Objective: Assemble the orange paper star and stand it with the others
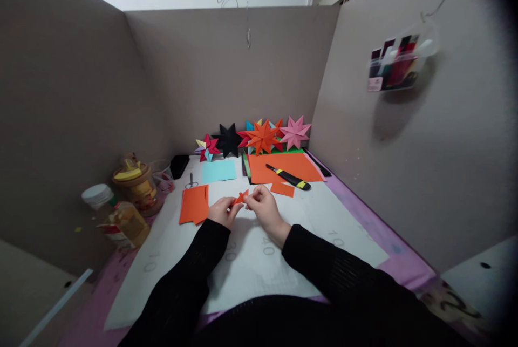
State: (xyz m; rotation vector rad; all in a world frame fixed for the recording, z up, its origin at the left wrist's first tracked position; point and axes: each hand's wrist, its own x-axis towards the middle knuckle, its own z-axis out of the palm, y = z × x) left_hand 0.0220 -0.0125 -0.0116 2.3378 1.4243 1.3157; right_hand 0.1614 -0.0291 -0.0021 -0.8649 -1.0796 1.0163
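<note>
My left hand (223,210) and my right hand (263,208) meet over the white mat (259,250), both pinching a small folded orange paper piece (242,197) between their fingertips. A stack of small orange paper squares (195,204) lies just left of my left hand. A loose orange scrap (282,189) rests to the right of my right hand. Behind it a black and yellow utility knife (288,176) lies on a large orange sheet (283,167).
Several folded paper stars (259,137) lean against the back cardboard wall. A light blue sheet (219,170) and small scissors (191,181) lie behind the squares. Jars and a bottle (125,201) crowd the left edge. A clear pocket of coloured items (399,63) hangs on the right wall.
</note>
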